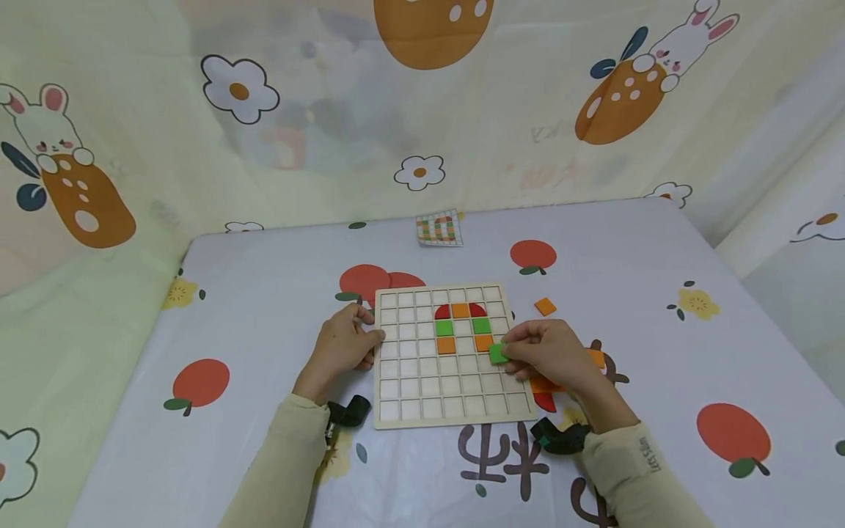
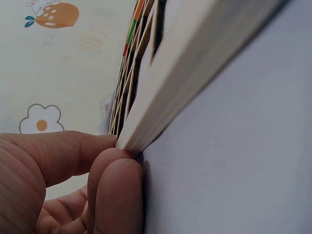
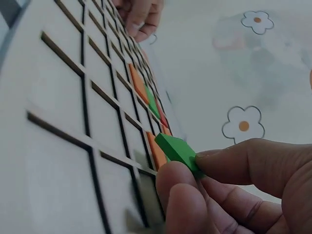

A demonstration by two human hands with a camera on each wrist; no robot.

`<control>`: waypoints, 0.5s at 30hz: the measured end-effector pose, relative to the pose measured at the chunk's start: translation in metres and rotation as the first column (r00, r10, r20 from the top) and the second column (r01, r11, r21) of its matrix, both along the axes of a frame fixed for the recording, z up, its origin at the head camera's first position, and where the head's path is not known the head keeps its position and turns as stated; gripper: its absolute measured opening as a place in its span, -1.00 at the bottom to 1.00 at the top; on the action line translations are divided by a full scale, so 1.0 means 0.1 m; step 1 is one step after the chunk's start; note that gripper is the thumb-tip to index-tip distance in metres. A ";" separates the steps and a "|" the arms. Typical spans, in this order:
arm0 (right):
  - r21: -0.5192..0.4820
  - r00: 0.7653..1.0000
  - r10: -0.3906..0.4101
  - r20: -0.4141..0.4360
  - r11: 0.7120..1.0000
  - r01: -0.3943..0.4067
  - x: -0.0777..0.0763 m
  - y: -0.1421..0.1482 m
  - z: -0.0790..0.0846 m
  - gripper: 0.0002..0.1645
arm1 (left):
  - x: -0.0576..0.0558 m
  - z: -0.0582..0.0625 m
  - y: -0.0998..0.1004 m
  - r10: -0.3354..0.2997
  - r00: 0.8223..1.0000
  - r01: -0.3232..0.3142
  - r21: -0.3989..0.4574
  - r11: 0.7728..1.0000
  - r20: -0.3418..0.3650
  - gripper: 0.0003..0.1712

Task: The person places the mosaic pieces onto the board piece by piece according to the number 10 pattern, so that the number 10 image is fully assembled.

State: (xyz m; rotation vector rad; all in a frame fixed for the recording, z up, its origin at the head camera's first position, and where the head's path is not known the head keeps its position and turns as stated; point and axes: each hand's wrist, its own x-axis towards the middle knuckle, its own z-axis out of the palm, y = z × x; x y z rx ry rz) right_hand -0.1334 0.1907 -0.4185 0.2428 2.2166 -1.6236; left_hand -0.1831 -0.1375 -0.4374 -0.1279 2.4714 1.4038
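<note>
A wooden grid board lies flat on the table. My left hand grips its left edge, with thumb and fingertips on the wooden rim in the left wrist view. Over the right part of the grid, my right hand pinches a green square tile between thumb and fingers, tilted above the cells. Set into the board are two red rounded pieces with an orange tile between them. Below these sit two green tiles, then two more orange tiles.
Right of the board lies a loose orange tile. Another orange tile and a red piece show beside the right hand, which partly hides the pile there. A small pattern card is at the table's back edge, before a printed curtain.
</note>
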 end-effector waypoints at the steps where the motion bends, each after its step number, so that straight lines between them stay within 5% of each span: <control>1: -0.004 1.000 0.008 0.001 1.000 -0.008 0.00 -0.01 -0.01 -0.67 | 0.00 0.00 0.00 0.001 1.000 -0.001 0.001 1.000 0.002 -0.71; 15: 0.043 0.999 0.041 -0.024 0.998 -0.040 0.04 -0.15 -0.01 -0.68 | 0.00 -0.01 -0.01 -0.015 1.000 0.015 0.010 1.000 -0.023 -0.72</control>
